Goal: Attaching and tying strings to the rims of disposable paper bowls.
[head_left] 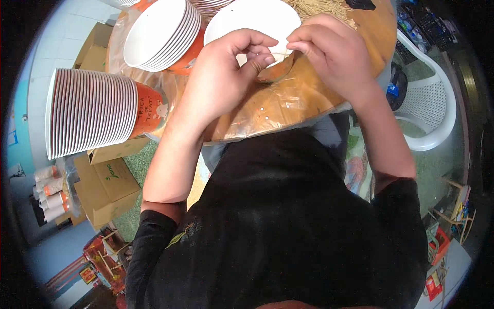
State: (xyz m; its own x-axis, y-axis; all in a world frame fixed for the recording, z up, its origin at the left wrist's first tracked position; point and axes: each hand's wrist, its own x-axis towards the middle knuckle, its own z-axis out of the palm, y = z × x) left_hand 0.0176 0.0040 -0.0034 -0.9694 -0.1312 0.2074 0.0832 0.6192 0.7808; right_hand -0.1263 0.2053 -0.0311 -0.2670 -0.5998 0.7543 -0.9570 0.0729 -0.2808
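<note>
A paper bucket (252,23) with a white inside and an orange outside stands on the round table in front of me. My left hand (226,72) is at its near rim, fingers curled and thumb bent in, on a thin pale cord (280,53). Across from it my right hand (334,56) pinches the same cord between thumb and forefinger, close to the rim. The cord spans the short gap between both hands. My fingers partly hide the bucket's near side. Behind my right hand lies a heap of beige cords (319,7).
A tall nested stack of orange buckets (92,113) lies tilted at the left, and another stack (164,36) is beyond it. Clear plastic covers the wooden table (278,110). Cardboard boxes (108,188) sit on the floor at left; a white plastic chair (427,95) is at right.
</note>
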